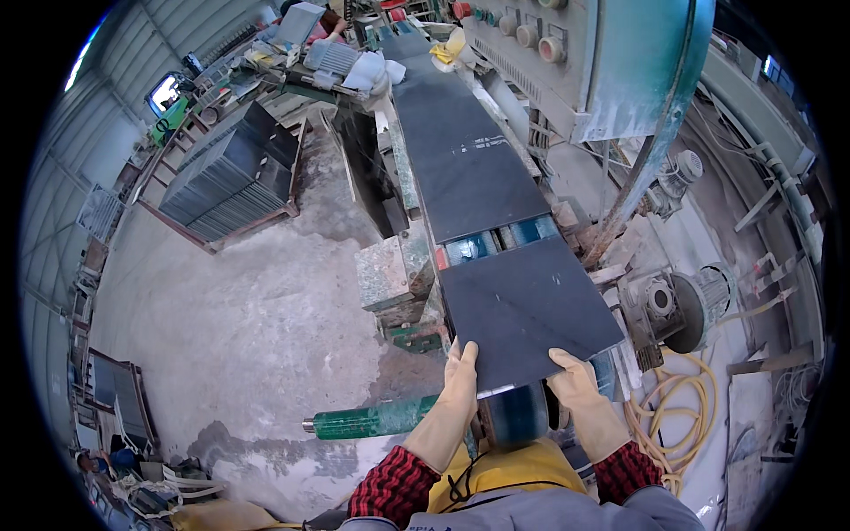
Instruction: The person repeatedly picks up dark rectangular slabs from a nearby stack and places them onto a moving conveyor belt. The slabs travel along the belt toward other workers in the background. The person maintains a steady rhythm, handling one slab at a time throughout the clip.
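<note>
A flat, dark grey stone slab (527, 305) lies on the near end of a narrow roller conveyor, right in front of me. My left hand (457, 394), in a pale glove, grips its near left corner with the thumb on top. At the near right edge, my gloved right hand (577, 394) holds the same slab, thumb over the top face. The fingers under the slab are hidden on both hands. Beyond a gap showing blue belt (474, 248), another dark slab (474, 168) lies farther up the line. A blue end roller (515, 416) sits below the slab's near edge.
Left of the line, a rack holds stacked dark slabs (226, 190). A green cylinder (372, 420) juts out leftward near my left forearm. On the right stand a control cabinet (611, 71), a motor (704, 301) and a coiled yellow hose (699, 389). Another person's arm (335, 26) shows at the far end.
</note>
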Action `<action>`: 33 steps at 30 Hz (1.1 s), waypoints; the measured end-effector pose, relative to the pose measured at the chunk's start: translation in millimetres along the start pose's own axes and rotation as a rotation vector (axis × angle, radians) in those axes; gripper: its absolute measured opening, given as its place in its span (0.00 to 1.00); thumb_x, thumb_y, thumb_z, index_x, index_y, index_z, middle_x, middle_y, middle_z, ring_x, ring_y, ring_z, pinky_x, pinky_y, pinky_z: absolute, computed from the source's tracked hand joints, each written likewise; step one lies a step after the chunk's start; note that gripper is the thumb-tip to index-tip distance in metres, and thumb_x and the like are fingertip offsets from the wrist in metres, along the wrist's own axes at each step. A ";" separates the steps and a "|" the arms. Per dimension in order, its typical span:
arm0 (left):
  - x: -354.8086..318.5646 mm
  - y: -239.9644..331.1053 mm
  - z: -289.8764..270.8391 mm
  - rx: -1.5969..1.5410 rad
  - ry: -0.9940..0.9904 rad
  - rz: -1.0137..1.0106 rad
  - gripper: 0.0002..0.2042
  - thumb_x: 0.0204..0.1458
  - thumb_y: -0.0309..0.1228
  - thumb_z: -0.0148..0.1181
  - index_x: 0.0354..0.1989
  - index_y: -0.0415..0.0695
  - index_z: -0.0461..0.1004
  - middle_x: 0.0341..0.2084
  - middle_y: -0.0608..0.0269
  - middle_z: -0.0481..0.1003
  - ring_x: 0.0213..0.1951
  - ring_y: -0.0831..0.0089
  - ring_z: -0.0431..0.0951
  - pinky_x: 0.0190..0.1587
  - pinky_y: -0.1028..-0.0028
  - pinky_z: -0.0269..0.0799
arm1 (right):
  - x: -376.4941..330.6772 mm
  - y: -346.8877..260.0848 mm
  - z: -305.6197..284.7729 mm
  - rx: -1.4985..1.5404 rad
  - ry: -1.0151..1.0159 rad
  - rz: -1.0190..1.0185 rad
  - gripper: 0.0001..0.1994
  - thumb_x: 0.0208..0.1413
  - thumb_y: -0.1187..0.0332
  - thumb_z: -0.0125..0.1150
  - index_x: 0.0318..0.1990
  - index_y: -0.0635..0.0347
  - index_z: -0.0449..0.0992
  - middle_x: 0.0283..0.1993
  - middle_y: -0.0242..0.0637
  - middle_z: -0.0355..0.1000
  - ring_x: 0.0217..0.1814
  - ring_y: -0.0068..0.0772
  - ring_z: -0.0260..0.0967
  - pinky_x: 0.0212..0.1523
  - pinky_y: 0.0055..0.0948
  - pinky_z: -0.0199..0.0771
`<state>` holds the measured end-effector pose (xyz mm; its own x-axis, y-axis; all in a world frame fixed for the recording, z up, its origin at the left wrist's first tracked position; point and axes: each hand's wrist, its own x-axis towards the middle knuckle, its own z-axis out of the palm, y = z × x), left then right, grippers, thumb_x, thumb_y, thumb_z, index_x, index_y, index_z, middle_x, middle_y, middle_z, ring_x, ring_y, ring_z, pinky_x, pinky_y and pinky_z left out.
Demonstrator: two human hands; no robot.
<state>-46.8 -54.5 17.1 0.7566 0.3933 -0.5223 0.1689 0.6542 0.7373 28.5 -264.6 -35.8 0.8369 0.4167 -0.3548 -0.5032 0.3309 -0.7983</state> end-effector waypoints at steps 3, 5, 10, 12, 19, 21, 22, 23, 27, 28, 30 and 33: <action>35.2 -10.6 -9.3 0.003 0.052 0.081 0.21 0.65 0.32 0.48 0.66 0.46 0.63 0.56 0.61 0.71 0.56 0.69 0.72 0.57 0.68 0.71 | 17.3 -6.1 14.4 -0.112 0.045 -0.001 0.09 0.60 0.73 0.57 0.46 0.67 0.77 0.48 0.39 0.76 0.51 0.32 0.73 0.54 0.29 0.71; 49.2 -7.2 -9.5 0.022 0.039 0.107 0.20 0.65 0.32 0.48 0.65 0.47 0.64 0.55 0.61 0.72 0.55 0.70 0.72 0.56 0.69 0.72 | 27.4 -5.7 19.3 -0.172 0.066 -0.036 0.09 0.61 0.73 0.56 0.46 0.68 0.76 0.49 0.42 0.74 0.51 0.35 0.73 0.54 0.31 0.72; 78.0 -1.5 -10.4 -0.038 0.038 0.086 0.19 0.64 0.32 0.49 0.63 0.48 0.67 0.52 0.63 0.74 0.52 0.71 0.74 0.53 0.68 0.75 | 50.3 -10.7 30.8 0.000 0.062 0.026 0.09 0.62 0.73 0.54 0.46 0.68 0.76 0.50 0.41 0.74 0.53 0.35 0.72 0.56 0.31 0.71; 80.5 6.2 -6.9 -0.046 0.062 0.045 0.18 0.64 0.32 0.49 0.63 0.49 0.68 0.51 0.64 0.74 0.50 0.71 0.75 0.52 0.68 0.75 | 61.1 -10.6 32.9 0.116 0.055 0.048 0.08 0.61 0.74 0.57 0.45 0.67 0.78 0.47 0.36 0.76 0.51 0.29 0.72 0.54 0.27 0.71; 97.2 7.9 -12.2 0.020 0.059 0.032 0.24 0.64 0.35 0.50 0.68 0.45 0.61 0.56 0.58 0.71 0.53 0.69 0.73 0.53 0.70 0.73 | 61.1 -8.2 33.1 -1.060 0.140 -0.286 0.08 0.60 0.74 0.60 0.46 0.64 0.79 0.48 0.33 0.76 0.50 0.23 0.71 0.54 0.23 0.70; 96.3 11.4 -8.5 0.005 0.023 0.069 0.24 0.64 0.35 0.50 0.67 0.45 0.61 0.55 0.59 0.71 0.52 0.70 0.73 0.52 0.70 0.73 | 65.0 -8.3 31.3 -0.823 0.128 -0.122 0.09 0.60 0.73 0.61 0.47 0.63 0.79 0.49 0.33 0.76 0.50 0.24 0.71 0.55 0.25 0.70; 95.5 12.8 -7.1 0.010 0.016 0.066 0.22 0.64 0.35 0.50 0.66 0.45 0.62 0.53 0.59 0.72 0.50 0.70 0.74 0.51 0.70 0.74 | 68.6 -9.7 29.7 -0.705 0.121 -0.046 0.10 0.60 0.73 0.61 0.48 0.63 0.79 0.49 0.33 0.76 0.50 0.24 0.71 0.55 0.25 0.71; 94.4 13.7 -6.3 0.015 0.009 0.064 0.21 0.64 0.35 0.49 0.65 0.46 0.63 0.51 0.60 0.72 0.49 0.71 0.75 0.49 0.70 0.75 | 71.8 -6.5 25.4 -0.452 0.112 0.021 0.10 0.60 0.73 0.61 0.48 0.63 0.79 0.49 0.33 0.77 0.50 0.24 0.71 0.55 0.25 0.71; 98.3 8.8 -8.2 0.049 0.030 0.107 0.20 0.64 0.35 0.49 0.64 0.46 0.63 0.50 0.62 0.73 0.47 0.73 0.75 0.48 0.71 0.76 | 74.1 3.5 23.0 -0.307 0.083 -0.038 0.12 0.62 0.73 0.57 0.51 0.65 0.76 0.52 0.37 0.74 0.54 0.27 0.69 0.57 0.27 0.69; 101.1 6.2 -10.3 0.037 0.027 0.108 0.20 0.65 0.36 0.49 0.64 0.46 0.63 0.50 0.62 0.73 0.48 0.73 0.74 0.48 0.71 0.76 | 77.3 5.0 17.1 -0.202 0.039 0.016 0.14 0.63 0.74 0.54 0.55 0.68 0.72 0.57 0.41 0.71 0.59 0.32 0.67 0.62 0.30 0.66; 101.6 6.7 -10.9 0.012 0.006 0.105 0.20 0.65 0.35 0.49 0.63 0.47 0.64 0.49 0.62 0.73 0.48 0.74 0.74 0.48 0.71 0.76 | 80.1 5.6 15.0 -0.036 0.005 0.075 0.15 0.63 0.74 0.55 0.55 0.68 0.72 0.58 0.42 0.71 0.60 0.34 0.67 0.64 0.30 0.65; 101.8 9.3 -5.6 -0.034 0.045 0.090 0.19 0.65 0.34 0.49 0.63 0.46 0.66 0.50 0.62 0.73 0.49 0.73 0.74 0.49 0.72 0.75 | 84.5 6.2 16.2 -0.051 0.058 0.036 0.11 0.60 0.71 0.62 0.49 0.63 0.79 0.49 0.35 0.78 0.53 0.27 0.73 0.56 0.24 0.71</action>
<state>28.3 -4.7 -31.6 0.7385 0.4795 -0.4739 0.0797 0.6359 0.7676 92.6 -213.6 -62.8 0.8304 0.3774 -0.4099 -0.5227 0.2729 -0.8077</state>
